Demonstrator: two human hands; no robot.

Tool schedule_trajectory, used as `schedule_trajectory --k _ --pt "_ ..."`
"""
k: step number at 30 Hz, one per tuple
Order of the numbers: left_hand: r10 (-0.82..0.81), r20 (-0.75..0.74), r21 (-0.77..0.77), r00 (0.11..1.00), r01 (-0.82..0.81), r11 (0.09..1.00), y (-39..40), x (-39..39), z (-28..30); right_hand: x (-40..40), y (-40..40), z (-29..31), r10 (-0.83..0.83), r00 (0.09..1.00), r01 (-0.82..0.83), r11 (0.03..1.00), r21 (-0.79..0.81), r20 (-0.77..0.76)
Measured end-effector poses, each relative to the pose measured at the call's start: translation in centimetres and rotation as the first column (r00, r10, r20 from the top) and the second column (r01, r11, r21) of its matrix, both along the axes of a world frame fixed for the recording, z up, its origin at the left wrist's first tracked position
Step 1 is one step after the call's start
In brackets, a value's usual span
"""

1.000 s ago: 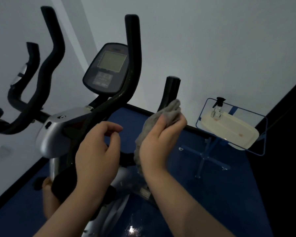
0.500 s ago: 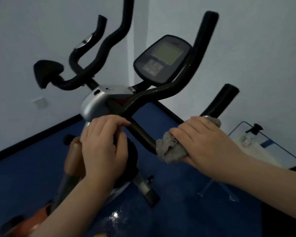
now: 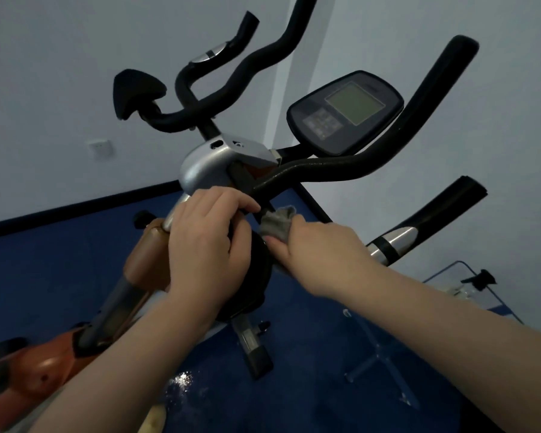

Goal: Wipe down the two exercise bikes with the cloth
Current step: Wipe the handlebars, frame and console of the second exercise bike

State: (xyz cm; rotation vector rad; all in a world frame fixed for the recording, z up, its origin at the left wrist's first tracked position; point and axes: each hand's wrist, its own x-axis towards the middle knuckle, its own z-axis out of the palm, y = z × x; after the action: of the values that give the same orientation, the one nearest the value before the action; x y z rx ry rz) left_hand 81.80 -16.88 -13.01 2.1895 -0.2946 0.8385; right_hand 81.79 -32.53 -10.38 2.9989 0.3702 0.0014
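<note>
The right hand [image 3: 322, 248] clutches the grey cloth [image 3: 277, 225] against the black handlebar [image 3: 319, 171] of the exercise bike [image 3: 213, 164], low on the bar near the silver stem housing. Just beside that grip, the left hand [image 3: 206, 245] curls over the post below the housing. Above both sits the console [image 3: 344, 112]. Right of the right hand, a spray bottle [image 3: 478, 279] (partly hidden by the forearm) stands on a small wire-framed table [image 3: 444, 271] over the blue floor [image 3: 44, 270].

Small exercise room: exercise bike [image 3: 231, 164] with console [image 3: 344, 110] on blue floor [image 3: 60, 260], bare walls behind it.
</note>
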Motion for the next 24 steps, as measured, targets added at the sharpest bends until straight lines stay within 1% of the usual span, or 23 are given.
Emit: schedule_trajectory --k 1,3,4,5,6,8,9,11,13,15,16,17,18,19,21,22,24 --pt "-0.002 -0.001 0.003 1.0 0.002 1.0 0.0 -0.1 -0.1 -0.1 -0.2 -0.3 0.022 1.0 -0.022 1.0 0.006 -0.017" --pt "0.002 -0.01 -0.018 1.0 -0.002 1.0 0.0 -0.3 -0.1 -0.9 -0.9 -0.7 0.102 0.992 -0.1 0.994 -0.03 0.07" --pt "0.012 -0.02 -0.045 1.0 -0.013 0.999 0.1 -0.3 -0.1 -0.8 -1.0 -0.5 0.105 0.992 -0.102 0.994 -0.035 0.069" --pt "0.026 -0.035 -0.083 0.999 -0.029 0.996 0.1 -0.2 -0.1 -0.1 -0.8 -0.1 0.1 0.995 -0.1 0.995 -0.009 0.022" --pt "0.04 -0.052 -0.123 0.998 -0.046 0.991 0.1 -0.2 -0.1 1.1 -0.4 0.0 0.101 0.994 -0.099 0.994 0.051 -0.052" --pt "0.062 -0.076 -0.204 0.995 -0.077 0.976 0.1 -0.1 0.0 3.2 1.2 0.2 0.12 0.969 -0.096 0.988 0.118 -0.217" --pt "0.071 -0.081 -0.256 0.994 -0.09 0.963 0.2 -0.1 0.0 3.5 1.6 0.3 0.101 0.967 -0.069 0.987 0.142 -0.235" --pt "0.076 -0.113 -0.366 0.991 -0.113 0.924 0.2 -0.2 0.0 2.4 1.1 -0.2 -0.003 0.983 0.048 0.971 0.236 -0.185" --pt "0.077 -0.167 -0.441 0.983 -0.144 0.886 0.3 0.2 0.0 1.8 0.4 -0.8 0.011 0.986 0.036 0.96 0.277 -0.164" --pt "0.074 -0.197 -0.474 0.978 -0.161 0.866 0.5 0.6 0.1 3.0 0.8 0.3 0.035 0.96 0.06 0.944 0.326 -0.278" --pt "0.063 -0.205 -0.48 0.977 -0.156 0.863 0.5 0.7 0.1 4.2 1.1 0.7 0.055 0.947 0.048 0.95 0.308 -0.315" --pt "0.041 -0.213 -0.484 0.976 -0.142 0.863 0.5 0.8 0.1 4.9 1.4 0.8 0.038 0.94 0.077 0.945 0.319 -0.34" --pt "0.014 -0.222 -0.487 0.975 -0.123 0.865 0.5 0.8 0.1 4.8 1.7 0.9 0.021 0.94 0.094 0.943 0.318 -0.341" --pt "-0.008 -0.227 -0.494 0.974 -0.108 0.863 0.6 0.7 0.2 3.9 1.5 0.7 0.003 0.955 0.099 0.94 0.327 -0.296" --pt "-0.048 -0.264 -0.51 0.963 -0.098 0.854 0.7 0.7 0.3 1.6 0.9 0.0 -0.007 0.969 0.077 0.959 0.274 -0.249" --pt "-0.073 -0.308 -0.521 0.948 -0.104 0.847 0.7 0.8 0.4 0.8 0.5 0.0 -0.017 0.965 0.082 0.968 0.238 -0.262" --pt "-0.131 -0.398 -0.558 0.908 -0.127 0.82 1.0 1.1 0.7 1.3 0.5 0.0 0.022 0.973 0.033 0.972 0.231 -0.23"
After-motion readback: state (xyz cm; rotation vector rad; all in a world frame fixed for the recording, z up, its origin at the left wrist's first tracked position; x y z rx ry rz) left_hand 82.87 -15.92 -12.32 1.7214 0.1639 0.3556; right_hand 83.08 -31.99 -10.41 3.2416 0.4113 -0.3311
